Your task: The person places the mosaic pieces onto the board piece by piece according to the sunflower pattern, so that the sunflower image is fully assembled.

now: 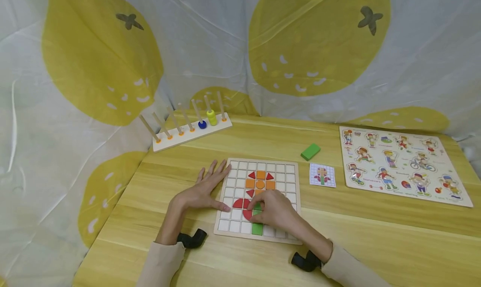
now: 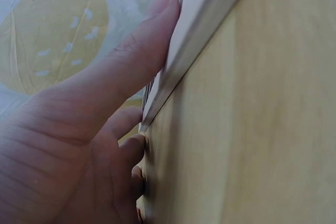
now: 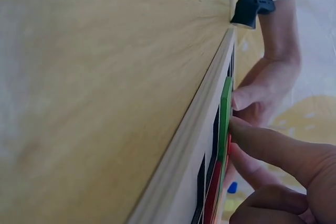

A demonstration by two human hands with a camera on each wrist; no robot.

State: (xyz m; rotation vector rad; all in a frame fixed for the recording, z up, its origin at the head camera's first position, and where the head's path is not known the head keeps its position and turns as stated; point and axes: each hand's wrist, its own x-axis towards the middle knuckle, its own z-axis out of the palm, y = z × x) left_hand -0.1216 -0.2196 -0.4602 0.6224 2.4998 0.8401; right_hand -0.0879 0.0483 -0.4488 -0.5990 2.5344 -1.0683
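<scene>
A square wooden puzzle board [image 1: 294,195] with a grid of white cells lies on the table, bearing orange squares, red triangles, red rounded pieces and green squares [image 1: 257,229]. My left hand [image 1: 204,191] rests spread along the board's left side, thumb over the edge. In the left wrist view the thumb [image 2: 152,30] lies against the board's pale rim. Over the lower middle of the grid, my right hand [image 1: 276,209] pinches a red rounded piece [image 1: 246,214] between thumb and index finger. Part of the red and green column is hidden under that hand.
A pattern card [image 1: 322,175] and a green block [image 1: 310,152] lie right of the board. Farther right is a wooden picture puzzle [image 1: 406,166]. At the back left stands a peg rack [image 1: 191,132] with blue and yellow beads. A lemon-print curtain surrounds the table.
</scene>
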